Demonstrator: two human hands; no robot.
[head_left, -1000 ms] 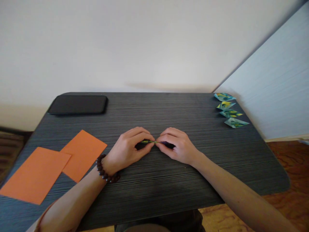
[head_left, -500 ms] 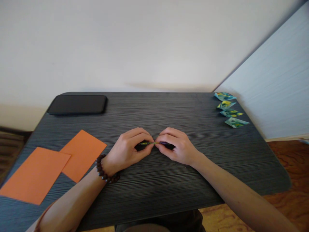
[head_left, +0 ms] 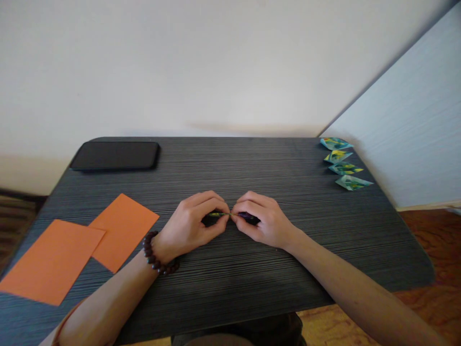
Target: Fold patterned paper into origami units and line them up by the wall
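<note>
My left hand (head_left: 192,218), with a dark beaded bracelet (head_left: 153,257) at its wrist, pinches one side of a small folded paper piece (head_left: 215,214). The opposite side is pinched by my right hand (head_left: 264,216), thumb against fingers. Seen edge-on, the paper shows thin yellow-green and dark purple parts; most of it is hidden by my fingers. My fingertips nearly meet at its middle, just above the dark table (head_left: 230,278).
Two orange paper sheets (head_left: 124,230) overlap on the left. A black smartphone (head_left: 115,155) lies at the back left. Several folded blue-green and yellow paper pieces (head_left: 345,168) stand in a column at the back right. A pale wall (head_left: 216,62) rises behind the table.
Both hands stay almost in place, still pinching the folded paper; only slight finger shifts show. The other things have not moved.
</note>
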